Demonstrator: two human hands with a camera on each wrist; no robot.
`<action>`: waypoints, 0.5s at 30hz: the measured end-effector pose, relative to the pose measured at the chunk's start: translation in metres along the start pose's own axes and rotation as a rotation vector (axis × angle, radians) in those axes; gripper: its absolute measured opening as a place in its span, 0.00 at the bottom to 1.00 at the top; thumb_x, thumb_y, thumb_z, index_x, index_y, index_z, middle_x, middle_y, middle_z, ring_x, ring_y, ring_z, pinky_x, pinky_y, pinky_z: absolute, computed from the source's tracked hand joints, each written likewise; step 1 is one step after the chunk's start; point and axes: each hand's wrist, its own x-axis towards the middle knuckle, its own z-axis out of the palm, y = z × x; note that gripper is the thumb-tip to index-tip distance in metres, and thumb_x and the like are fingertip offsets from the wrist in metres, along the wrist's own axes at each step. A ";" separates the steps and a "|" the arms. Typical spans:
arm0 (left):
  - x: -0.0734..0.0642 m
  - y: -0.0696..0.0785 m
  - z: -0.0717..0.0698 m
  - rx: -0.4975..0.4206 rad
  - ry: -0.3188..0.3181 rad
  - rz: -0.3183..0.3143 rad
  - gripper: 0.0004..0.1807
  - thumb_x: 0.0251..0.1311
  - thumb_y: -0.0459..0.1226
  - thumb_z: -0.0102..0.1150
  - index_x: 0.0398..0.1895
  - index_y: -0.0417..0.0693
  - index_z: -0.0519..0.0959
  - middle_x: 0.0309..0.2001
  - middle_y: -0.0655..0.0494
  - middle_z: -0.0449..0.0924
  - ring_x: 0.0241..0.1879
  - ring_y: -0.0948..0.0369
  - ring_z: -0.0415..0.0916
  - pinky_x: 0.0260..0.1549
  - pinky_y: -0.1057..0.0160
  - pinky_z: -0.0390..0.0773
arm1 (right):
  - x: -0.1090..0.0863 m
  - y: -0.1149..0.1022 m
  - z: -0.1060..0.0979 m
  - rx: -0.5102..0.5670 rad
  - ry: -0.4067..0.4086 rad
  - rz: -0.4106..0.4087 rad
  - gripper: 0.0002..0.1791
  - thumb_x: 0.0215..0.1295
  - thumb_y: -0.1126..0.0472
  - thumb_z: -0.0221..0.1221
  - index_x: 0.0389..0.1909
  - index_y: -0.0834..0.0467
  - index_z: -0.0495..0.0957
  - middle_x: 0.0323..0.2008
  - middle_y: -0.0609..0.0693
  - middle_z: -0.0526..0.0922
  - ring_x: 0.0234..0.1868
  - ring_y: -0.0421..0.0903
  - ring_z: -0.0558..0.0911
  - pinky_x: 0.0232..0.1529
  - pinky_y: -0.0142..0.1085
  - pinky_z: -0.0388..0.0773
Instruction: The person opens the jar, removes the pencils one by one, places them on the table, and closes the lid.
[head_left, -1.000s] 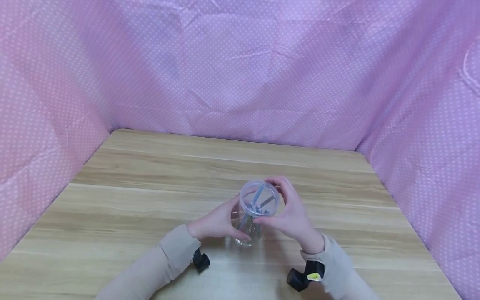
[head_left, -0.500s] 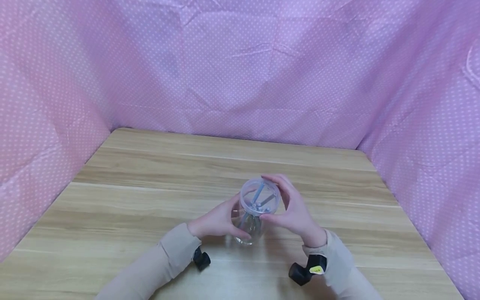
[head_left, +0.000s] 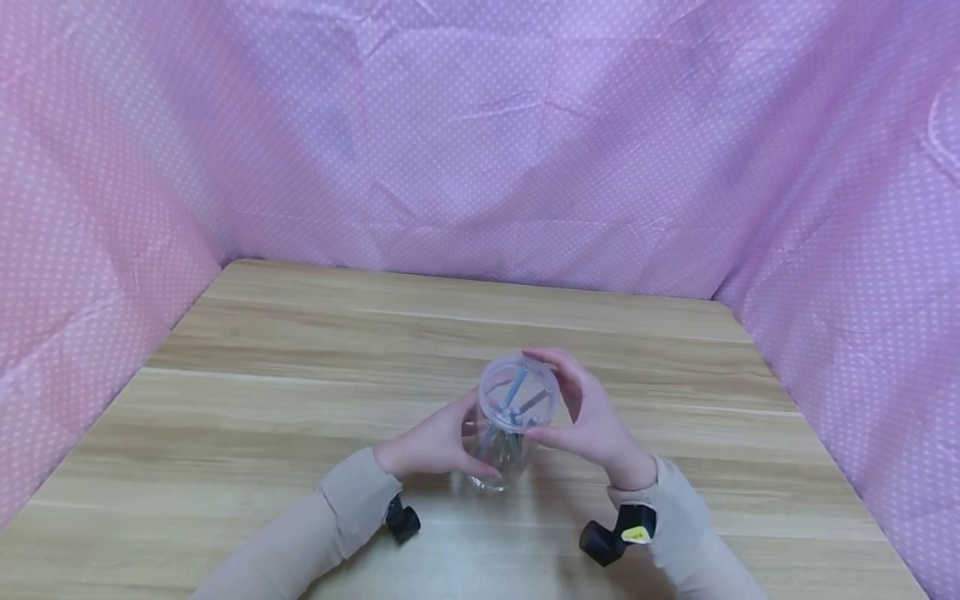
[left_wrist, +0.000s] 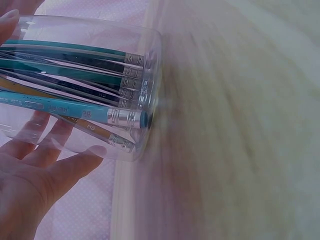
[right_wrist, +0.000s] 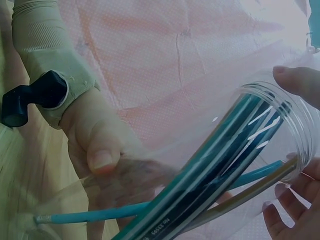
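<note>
A clear plastic jar [head_left: 501, 467] stands upright on the table, slightly tilted in the head view, with a translucent round lid [head_left: 519, 393] at its top. My left hand [head_left: 438, 440] grips the jar's body from the left, thumb in front and fingers behind. Fingers and thumb of my right hand [head_left: 591, 421] curl round the lid's edge from the right. Inside, several pencils lean together; a turquoise pencil [left_wrist: 75, 106] and a yellow pencil [left_wrist: 90, 129] show their metal eraser ends toward the jar's bottom. The right wrist view shows ridged rings [right_wrist: 300, 125] at the jar's mouth, between right fingers and thumb.
The wood-grain table [head_left: 300, 350] reaches back to a pink dotted cloth [head_left: 465, 133] that hangs on the far side and both flanks. Black wrist cameras [head_left: 602, 543] sit on both beige sleeves [head_left: 300, 533].
My right thumb has slid a little rightward along the lid's edge, and the right wrist has shifted slightly up and to the right. My left hand keeps its grip on the jar.
</note>
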 end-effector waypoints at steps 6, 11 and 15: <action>0.000 -0.003 -0.008 -0.009 -0.008 0.003 0.61 0.38 0.31 0.75 0.74 0.58 0.46 0.68 0.49 0.62 0.65 0.54 0.66 0.63 0.54 0.67 | 0.007 0.000 0.001 0.056 0.030 -0.008 0.39 0.50 0.62 0.69 0.63 0.66 0.64 0.59 0.42 0.72 0.59 0.38 0.71 0.62 0.28 0.66; 0.000 -0.004 -0.015 0.009 -0.009 -0.004 0.64 0.37 0.32 0.76 0.75 0.64 0.43 0.65 0.47 0.66 0.63 0.50 0.68 0.63 0.53 0.68 | 0.009 0.001 -0.002 0.057 0.065 -0.023 0.37 0.52 0.66 0.67 0.64 0.60 0.65 0.60 0.43 0.72 0.59 0.39 0.72 0.60 0.29 0.68; 0.000 -0.005 -0.021 0.007 -0.027 0.001 0.64 0.37 0.31 0.76 0.73 0.70 0.44 0.61 0.49 0.69 0.62 0.51 0.69 0.62 0.51 0.68 | 0.008 0.002 -0.006 0.081 0.108 -0.032 0.37 0.50 0.74 0.64 0.64 0.59 0.65 0.60 0.44 0.73 0.58 0.40 0.73 0.59 0.29 0.70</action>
